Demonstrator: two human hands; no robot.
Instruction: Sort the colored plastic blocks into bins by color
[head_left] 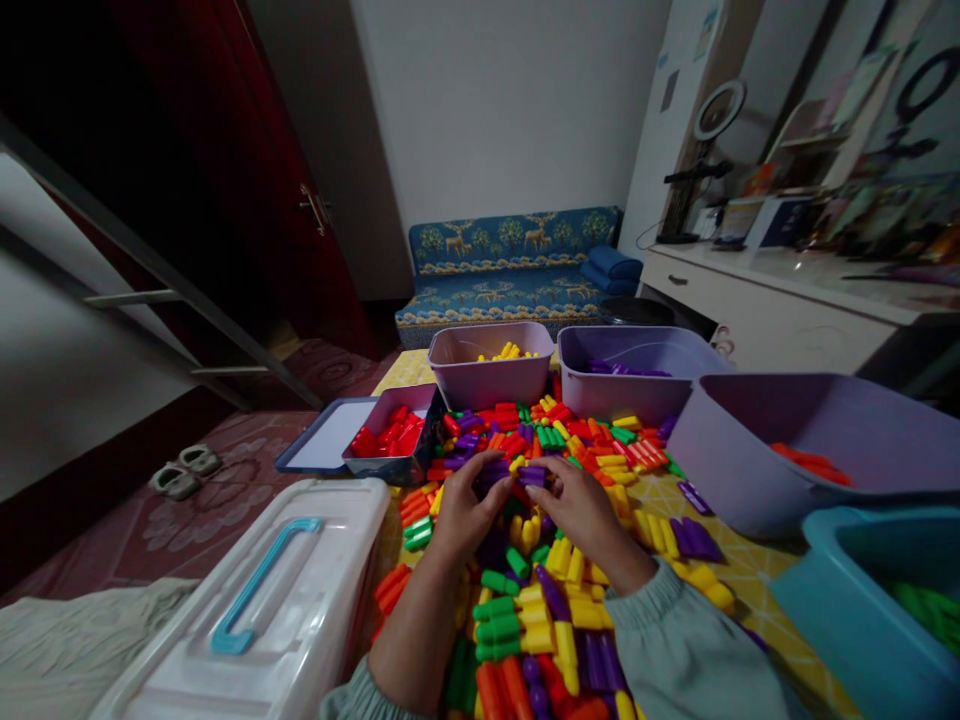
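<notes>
A person's left hand (466, 508) curls its thumb and fingers around purple plastic pieces (491, 474), while the right hand (576, 502) pinches others of that colour in its fingertips, close beside it over a multicoloured heap (498, 630) on a yellow cloth (739, 545). Behind the heap stand a lilac bin (491, 386) and a purple bin (630, 396); a teal bin (847, 590) sits at right.

Purple bins (491, 386) block ahead, with free room above the pieces (497, 629).
</notes>
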